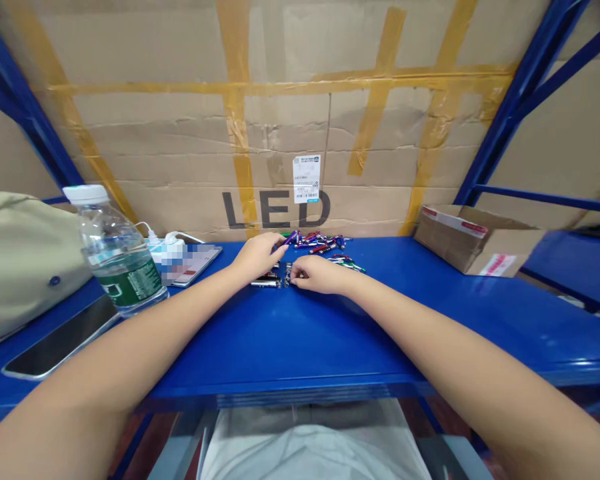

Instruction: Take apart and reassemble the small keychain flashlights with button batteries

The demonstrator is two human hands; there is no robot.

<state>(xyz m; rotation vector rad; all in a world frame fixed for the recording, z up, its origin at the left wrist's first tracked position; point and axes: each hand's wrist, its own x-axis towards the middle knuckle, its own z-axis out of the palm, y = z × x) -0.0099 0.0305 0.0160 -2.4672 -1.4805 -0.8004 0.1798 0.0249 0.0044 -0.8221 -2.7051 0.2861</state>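
My left hand (258,256) is closed, its thumb and fingers pinching a shiny purple pen-shaped tube (291,237). My right hand (319,274) is closed near the blue tabletop, fingertips pressed together at some small silvery metal pieces (287,275); what lies between the fingers is hidden. Just left of those pieces, a row of similar tubes, with a silver tube (266,283) at the front, lies partly under my left hand. Behind both hands is a loose pile of red, purple and blue tubes (323,241). Several green and silver tubes (347,263) lie beyond my right wrist.
On the left stand a water bottle (123,257), a dark phone (63,337), a flat tablet-like device (196,263), a white power strip (167,248) and a beige bag (27,267). An open cardboard box (473,237) sits at right. A large taped carton (180,153) walls the back.
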